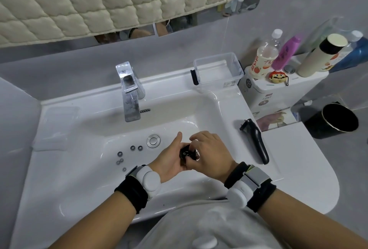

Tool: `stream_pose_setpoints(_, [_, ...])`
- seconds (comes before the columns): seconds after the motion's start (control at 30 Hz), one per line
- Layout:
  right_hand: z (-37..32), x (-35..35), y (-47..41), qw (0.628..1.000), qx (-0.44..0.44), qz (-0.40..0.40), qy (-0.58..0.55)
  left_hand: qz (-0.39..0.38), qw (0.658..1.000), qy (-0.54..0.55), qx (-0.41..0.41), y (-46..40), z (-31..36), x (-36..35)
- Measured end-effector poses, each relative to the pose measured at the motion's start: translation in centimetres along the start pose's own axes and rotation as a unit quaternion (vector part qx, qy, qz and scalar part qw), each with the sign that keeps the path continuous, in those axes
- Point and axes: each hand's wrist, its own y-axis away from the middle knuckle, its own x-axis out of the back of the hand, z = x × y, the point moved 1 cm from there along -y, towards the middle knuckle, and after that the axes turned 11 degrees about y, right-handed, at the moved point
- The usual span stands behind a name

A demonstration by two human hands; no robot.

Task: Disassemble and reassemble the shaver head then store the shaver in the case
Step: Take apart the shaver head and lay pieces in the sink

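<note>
Over the white sink basin (99, 149), both my hands hold the black shaver head (187, 154). My left hand (170, 159) grips it from the left and below. My right hand (209, 153) curls over its right side, with fingers pinching at the top. Most of the head is hidden between the hands. On the sink's right ledge lies the black shaver body (255, 141), its head end pointing away. Several small round cutters and guards (127, 155) lie loose in the basin, left of the drain plug (153, 141). A clear plastic case (218, 73) stands open at the back right.
A chrome faucet (129, 91) rises behind the basin. Bottles and a small figurine (277, 76) crowd the toilet tank at the right. A black bin (336, 120) stands on the floor beyond the sink's right edge. A clear lid (57, 117) lies on the left ledge.
</note>
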Motion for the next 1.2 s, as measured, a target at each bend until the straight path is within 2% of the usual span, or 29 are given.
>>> stream_pose_setpoints(0.1, [0.3,0.2,-0.4,0.999,-0.014,0.026,-0.032,0.021,1.000,0.003,-0.011,0.0,0.4,0.3])
stream_pose_setpoints(0.23, [1.9,-0.4,-1.4,0.998,-0.045,0.021,-0.042,0.094,0.995,0.008,-0.028,-0.1,1.0,1.5])
stream_pose_setpoints(0.4, [4.2,-4.4,-3.8,0.990,-0.065,-0.119,0.032,0.138,0.989,0.032,-0.031,-0.4,1.6,3.4])
stream_pose_setpoints(0.6, [5.1,-9.6,-5.4,0.958,-0.050,-0.269,0.088,0.172,0.984,0.049,-0.025,-0.6,2.1,5.0])
stream_pose_setpoints(0.73, [5.5,-11.2,-6.4,0.936,-0.055,-0.334,0.097,0.180,0.983,0.043,-0.022,-0.6,2.6,5.5])
stream_pose_setpoints(1.0, [5.8,-12.7,-6.2,0.936,-0.042,-0.326,0.124,0.186,0.981,0.046,-0.014,-1.1,3.1,5.7])
stream_pose_setpoints(1.1, [6.1,-12.4,-5.9,0.949,-0.047,-0.301,0.078,0.190,0.981,0.032,-0.022,-1.1,3.0,5.5])
stream_pose_setpoints(1.2, [5.9,-11.5,-5.4,0.964,-0.062,-0.257,-0.028,0.189,0.981,-0.002,-0.036,-0.9,2.8,5.1])
